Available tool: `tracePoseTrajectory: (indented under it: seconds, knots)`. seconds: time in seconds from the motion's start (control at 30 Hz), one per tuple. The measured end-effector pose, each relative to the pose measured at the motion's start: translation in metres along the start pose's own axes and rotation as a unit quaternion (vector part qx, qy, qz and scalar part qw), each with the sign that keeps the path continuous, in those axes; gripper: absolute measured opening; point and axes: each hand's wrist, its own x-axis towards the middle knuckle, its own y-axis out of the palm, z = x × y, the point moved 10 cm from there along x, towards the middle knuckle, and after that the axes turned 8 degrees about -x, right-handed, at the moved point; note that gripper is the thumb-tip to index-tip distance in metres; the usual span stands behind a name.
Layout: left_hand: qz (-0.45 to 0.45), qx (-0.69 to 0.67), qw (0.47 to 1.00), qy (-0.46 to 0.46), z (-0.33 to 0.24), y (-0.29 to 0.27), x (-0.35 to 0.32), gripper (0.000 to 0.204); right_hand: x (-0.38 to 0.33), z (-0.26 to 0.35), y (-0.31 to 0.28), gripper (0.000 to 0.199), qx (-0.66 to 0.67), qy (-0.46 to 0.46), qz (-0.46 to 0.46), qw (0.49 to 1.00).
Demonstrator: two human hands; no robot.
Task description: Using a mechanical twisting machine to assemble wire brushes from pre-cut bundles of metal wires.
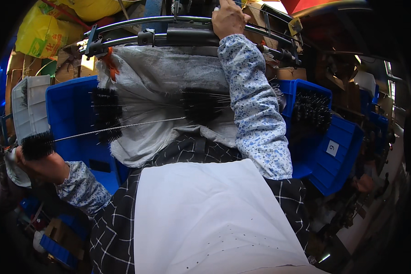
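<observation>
My left hand [43, 165], low at the far left, is closed on the black bristle end of a twisted-wire brush [37, 145]. Its long wire stem slants up to the right across my lap. My right hand [229, 20] reaches up to the machine's metal rail [187, 19], fingers curled near the top edge; what they grip is hidden. On the grey cloth [169, 64] over my lap lie more black brushes, one bunch [106, 102] at the left and another [200, 105] beside my right sleeve, with thin wires between them.
A blue bin [71, 109] stands at my left, next to a pale grey crate [32, 105]. On the right, a second blue bin [335, 160] sits by a mass of black bristles [311, 109]. Yellow bags [48, 34] are piled at the upper left. A black roller [192, 35] runs along the rail.
</observation>
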Motion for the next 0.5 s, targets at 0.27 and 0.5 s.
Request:
tracePoseTrajectory:
  seconds: [0.27, 0.5]
  knots:
    - [0.012, 0.003, 1.000, -0.002, 0.005, 0.009, -0.005, 0.030, 0.011, -0.080, 0.011, 0.033, 0.001, 0.016, 0.095, 0.995]
    - [-0.061, -0.644, 0.605, -0.465, -0.003, 0.097, -0.024, 0.019, 0.055, -0.154, 0.048, 0.034, -0.153, -0.073, 0.132, 0.977]
